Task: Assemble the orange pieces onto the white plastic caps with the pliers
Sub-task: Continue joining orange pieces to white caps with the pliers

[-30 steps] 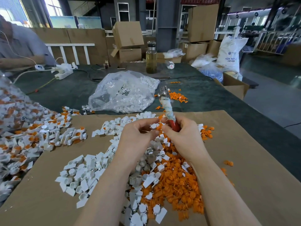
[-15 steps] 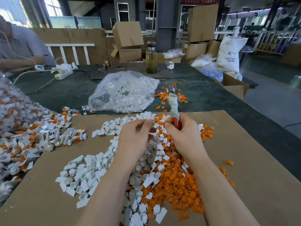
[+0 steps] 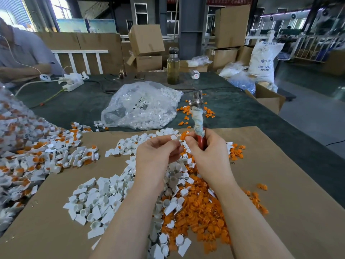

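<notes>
My right hand grips the red handles of the pliers, whose cloth-wrapped shaft and metal jaws point up and away. An orange piece sits between that hand's thumb and forefinger. My left hand pinches a white plastic cap right beside the orange piece, fingertips of both hands nearly touching. Under my hands lie a heap of white caps and a heap of orange pieces on a cardboard sheet.
A pile of caps fitted with orange pieces lies at left. A clear bag of white caps sits behind the cardboard, a glass bottle further back. Another person sits at far left; cardboard boxes stand off the table's right edge.
The pliers' jaws have swung to the right and stand more upright. My hands have lifted slightly, and the white cap and orange piece now show at the fingertips.
</notes>
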Action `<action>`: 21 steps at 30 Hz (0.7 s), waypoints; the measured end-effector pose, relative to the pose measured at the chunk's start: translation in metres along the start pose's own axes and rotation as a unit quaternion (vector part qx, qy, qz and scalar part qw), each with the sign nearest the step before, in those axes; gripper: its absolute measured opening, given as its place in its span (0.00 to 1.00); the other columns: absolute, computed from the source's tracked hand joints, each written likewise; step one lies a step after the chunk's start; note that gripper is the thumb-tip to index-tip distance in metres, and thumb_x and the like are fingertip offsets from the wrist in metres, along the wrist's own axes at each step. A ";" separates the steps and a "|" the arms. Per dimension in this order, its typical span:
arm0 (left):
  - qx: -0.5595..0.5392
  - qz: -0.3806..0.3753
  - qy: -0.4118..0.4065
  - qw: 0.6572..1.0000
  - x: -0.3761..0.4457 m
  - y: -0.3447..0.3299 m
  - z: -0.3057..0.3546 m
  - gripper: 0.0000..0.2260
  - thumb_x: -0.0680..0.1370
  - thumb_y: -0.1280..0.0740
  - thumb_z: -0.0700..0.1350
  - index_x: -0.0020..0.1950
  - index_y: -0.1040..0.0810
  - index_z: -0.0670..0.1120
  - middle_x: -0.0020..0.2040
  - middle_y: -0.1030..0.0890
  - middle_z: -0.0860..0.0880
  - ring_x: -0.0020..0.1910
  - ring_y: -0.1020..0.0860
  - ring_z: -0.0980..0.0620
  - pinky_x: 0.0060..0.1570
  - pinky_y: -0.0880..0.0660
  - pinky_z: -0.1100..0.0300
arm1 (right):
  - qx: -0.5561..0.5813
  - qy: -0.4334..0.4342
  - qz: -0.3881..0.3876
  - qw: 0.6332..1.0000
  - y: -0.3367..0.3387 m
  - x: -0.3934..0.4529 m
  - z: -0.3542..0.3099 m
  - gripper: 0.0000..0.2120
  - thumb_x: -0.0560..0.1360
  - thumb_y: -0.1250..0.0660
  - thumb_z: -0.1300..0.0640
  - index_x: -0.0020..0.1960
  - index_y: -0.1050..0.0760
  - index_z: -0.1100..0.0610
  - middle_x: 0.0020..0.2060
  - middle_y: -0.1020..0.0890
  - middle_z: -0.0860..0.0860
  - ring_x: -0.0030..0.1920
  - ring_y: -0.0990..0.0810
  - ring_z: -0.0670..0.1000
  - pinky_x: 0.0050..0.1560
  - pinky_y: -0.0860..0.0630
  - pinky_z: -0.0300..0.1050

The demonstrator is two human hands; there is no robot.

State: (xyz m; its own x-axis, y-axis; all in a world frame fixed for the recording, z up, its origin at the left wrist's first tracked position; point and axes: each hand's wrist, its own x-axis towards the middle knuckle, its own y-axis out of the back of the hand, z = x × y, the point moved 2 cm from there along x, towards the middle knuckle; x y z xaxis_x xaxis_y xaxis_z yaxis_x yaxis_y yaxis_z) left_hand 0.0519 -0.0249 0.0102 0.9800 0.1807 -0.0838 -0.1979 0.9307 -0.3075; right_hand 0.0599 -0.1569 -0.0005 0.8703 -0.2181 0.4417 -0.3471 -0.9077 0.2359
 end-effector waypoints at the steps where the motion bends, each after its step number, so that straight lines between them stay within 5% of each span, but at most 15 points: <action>1: -0.003 0.000 -0.003 1.000 0.000 0.000 0.000 0.04 0.73 0.27 0.33 0.42 0.18 0.41 0.35 0.15 0.42 0.35 0.15 0.49 0.35 0.20 0.63 | -0.006 0.001 0.003 1.000 -0.001 0.000 0.000 0.04 0.77 0.30 0.53 0.49 0.22 0.53 0.33 0.20 0.43 0.37 0.22 0.39 0.36 0.27 0.30; 16: 0.150 0.054 -0.139 0.977 -0.008 -0.007 -0.001 0.04 0.71 0.22 0.44 0.41 0.15 0.51 0.34 0.15 0.54 0.36 0.16 0.52 0.42 0.17 0.57 | -0.067 0.030 0.073 0.995 -0.007 -0.007 -0.005 0.06 0.77 0.30 0.51 0.49 0.27 0.49 0.31 0.22 0.44 0.30 0.25 0.45 0.31 0.30 0.39; 21: 0.186 0.046 -0.166 0.967 -0.008 -0.007 -0.001 0.03 0.72 0.24 0.44 0.41 0.14 0.53 0.35 0.15 0.56 0.36 0.17 0.57 0.41 0.19 0.60 | -0.055 0.007 0.048 0.997 -0.007 -0.004 -0.003 0.05 0.77 0.30 0.53 0.49 0.24 0.53 0.33 0.22 0.42 0.35 0.23 0.38 0.33 0.30 0.31</action>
State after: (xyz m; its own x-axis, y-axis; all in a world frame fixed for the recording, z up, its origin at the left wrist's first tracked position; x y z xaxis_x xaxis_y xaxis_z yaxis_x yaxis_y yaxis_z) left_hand 0.0455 -0.0331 0.0119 0.9242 0.3027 0.2328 -0.3233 0.9447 0.0552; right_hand 0.0582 -0.1490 -0.0015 0.8259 -0.2965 0.4795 -0.4663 -0.8373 0.2855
